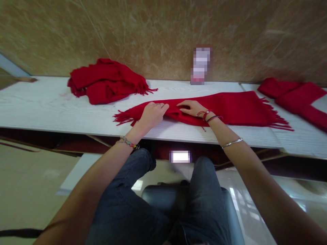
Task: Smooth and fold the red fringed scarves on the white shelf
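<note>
A red fringed scarf (237, 107) lies lengthwise on the white tabletop, flat at its right part and bunched toward the left. My left hand (153, 114) is closed on the scarf near its left end, with its fingers bent down around the cloth. Over the scarf's middle rests my right hand (192, 108), its thumb and fingers apart and touching the fabric. Between the two hands the cloth is puckered into a small fold. Fringe hangs loose at both ends of the scarf.
A crumpled red scarf (107, 83) sits at the back left, and more red cloth (296, 95) lies at the right. A blurred-out upright item (201, 66) stands by the marbled wall (153, 34). The white table's (51, 112) front edge runs just before my knees.
</note>
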A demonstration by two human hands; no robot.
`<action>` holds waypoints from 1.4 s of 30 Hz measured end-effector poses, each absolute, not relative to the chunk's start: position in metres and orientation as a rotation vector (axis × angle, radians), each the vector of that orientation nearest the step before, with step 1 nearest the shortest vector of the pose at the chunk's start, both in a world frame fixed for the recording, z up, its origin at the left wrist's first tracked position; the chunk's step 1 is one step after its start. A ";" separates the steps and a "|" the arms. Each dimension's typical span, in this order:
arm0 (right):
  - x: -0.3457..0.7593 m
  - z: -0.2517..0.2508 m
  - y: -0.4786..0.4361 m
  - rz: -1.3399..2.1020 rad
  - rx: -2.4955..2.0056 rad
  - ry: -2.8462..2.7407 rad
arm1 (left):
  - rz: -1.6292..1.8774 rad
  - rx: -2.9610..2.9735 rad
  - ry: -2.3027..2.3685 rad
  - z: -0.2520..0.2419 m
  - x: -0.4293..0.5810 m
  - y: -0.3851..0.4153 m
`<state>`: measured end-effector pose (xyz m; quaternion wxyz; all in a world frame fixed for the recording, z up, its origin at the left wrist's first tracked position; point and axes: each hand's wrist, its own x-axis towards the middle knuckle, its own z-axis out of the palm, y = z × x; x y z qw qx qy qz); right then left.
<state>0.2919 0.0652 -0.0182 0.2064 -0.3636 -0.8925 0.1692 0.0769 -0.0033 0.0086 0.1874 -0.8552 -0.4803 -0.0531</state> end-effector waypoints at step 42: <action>0.295 -0.024 0.068 0.436 -0.986 -2.465 | 0.126 -2.520 -1.667 0.023 -0.022 -0.007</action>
